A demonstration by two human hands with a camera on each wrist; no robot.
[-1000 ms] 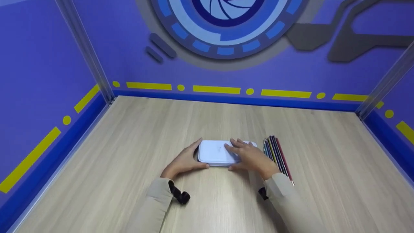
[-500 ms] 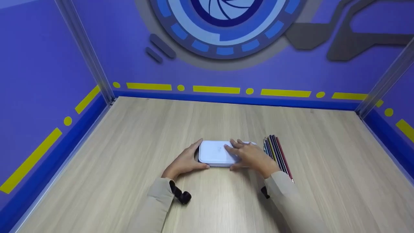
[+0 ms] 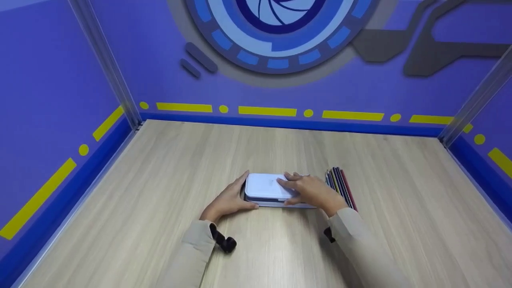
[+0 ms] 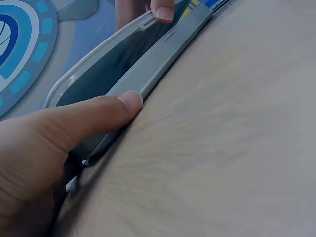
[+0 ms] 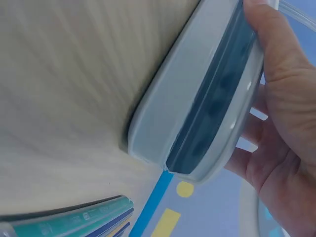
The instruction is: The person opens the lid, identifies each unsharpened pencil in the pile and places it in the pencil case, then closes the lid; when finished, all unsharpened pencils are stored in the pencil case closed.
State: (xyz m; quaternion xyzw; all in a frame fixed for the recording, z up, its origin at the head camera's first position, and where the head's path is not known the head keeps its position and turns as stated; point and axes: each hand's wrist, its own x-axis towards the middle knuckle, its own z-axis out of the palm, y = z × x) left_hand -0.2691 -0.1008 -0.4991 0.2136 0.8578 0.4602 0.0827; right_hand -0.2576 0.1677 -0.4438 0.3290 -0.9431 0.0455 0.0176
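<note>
A white, rounded rectangular case [image 3: 262, 186] lies flat on the table, its lid raised slightly at the near side. In the right wrist view a dark gap shows between the pale base [image 5: 177, 94] and the lid [image 5: 234, 140]. My left hand [image 3: 228, 200] grips the base at its left end, thumb along the near side, also seen in the left wrist view [image 4: 94, 118]. My right hand [image 3: 316, 194] holds the lid's right part, fingers over the top and thumb at the near edge. What the case contains is hidden.
Several pencils [image 3: 340, 184] lie side by side to the right of the case, partly behind my right forearm; a teal one [image 5: 74, 222] shows in the right wrist view. Blue panels [image 3: 256, 96] enclose the wooden table [image 3: 192, 152] at the back and sides.
The lid has come up at its near edge, and a dark gap has appeared above the base. My right thumb has risen with it; my left hand has stayed nearly still.
</note>
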